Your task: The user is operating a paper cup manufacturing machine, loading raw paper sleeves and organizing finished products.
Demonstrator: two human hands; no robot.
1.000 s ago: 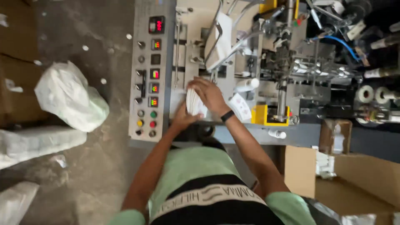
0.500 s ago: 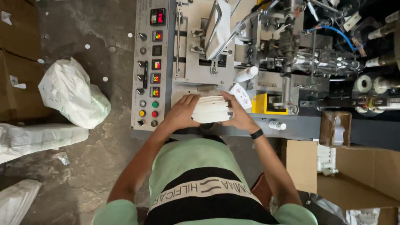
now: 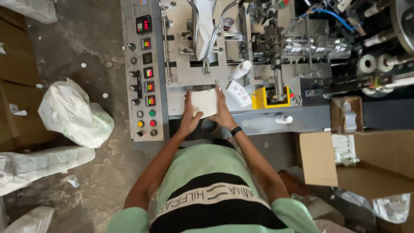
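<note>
between both hands (image 3: 206, 113), a white packet stack (image 3: 204, 102).

White stack of packets (image 3: 204, 102); grey control panel (image 3: 142, 73) with red digit displays and buttons in green, yellow and red. Shirt (image 3: 211, 194) pale green with a black band and white stripe — wristband (image 3: 236, 130) black. Yellow guard (image 3: 271, 98) on the machine; brown cardboard box (image 3: 358, 162); white plastic bag (image 3: 73, 114).

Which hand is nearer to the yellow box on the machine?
Right. The right hand grips the right edge of the white stack, just left of the yellow box. The left hand grips the stack's far edge, farther from it.
</note>
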